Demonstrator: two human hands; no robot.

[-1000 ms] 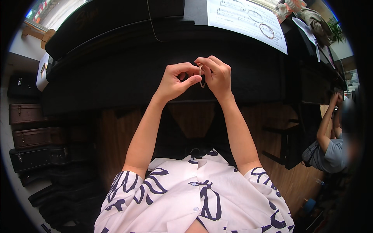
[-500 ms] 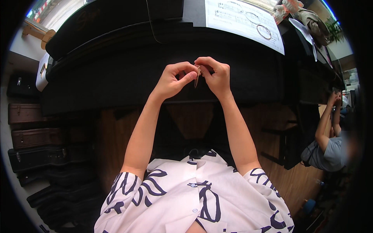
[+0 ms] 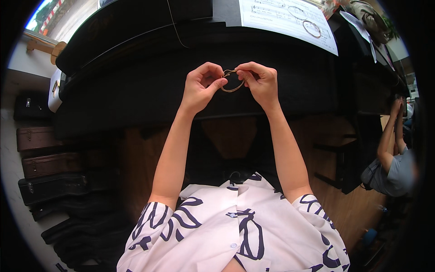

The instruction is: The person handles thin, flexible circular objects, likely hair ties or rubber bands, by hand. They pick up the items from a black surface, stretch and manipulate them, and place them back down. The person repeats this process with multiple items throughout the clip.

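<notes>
A thin, bronze-coloured coiled string (image 3: 233,90), wound into a small loop, is held up between my two hands over a black surface. On its left side my left hand (image 3: 198,90) pinches the coil between thumb and fingers. My right hand (image 3: 263,86) pinches the opposite side, fingers curled. The loop faces me as an open ring. Beyond my hands, two more coils lie on a sheet of printed music (image 3: 258,20); the nearer coil (image 3: 304,27) shows as a full ring.
A black piano-like body (image 3: 136,41) spans the far side. Stacked instrument cases (image 3: 52,164) stand at left. A thin cord (image 3: 172,22) hangs across the black panel. At right, another person (image 3: 393,170) sits with raised hands near a dark stool (image 3: 337,165).
My hands have moved slightly apart. The coil, seen nearly edge-on before, has turned and now shows as an open ring. The whole view has shifted slightly.
</notes>
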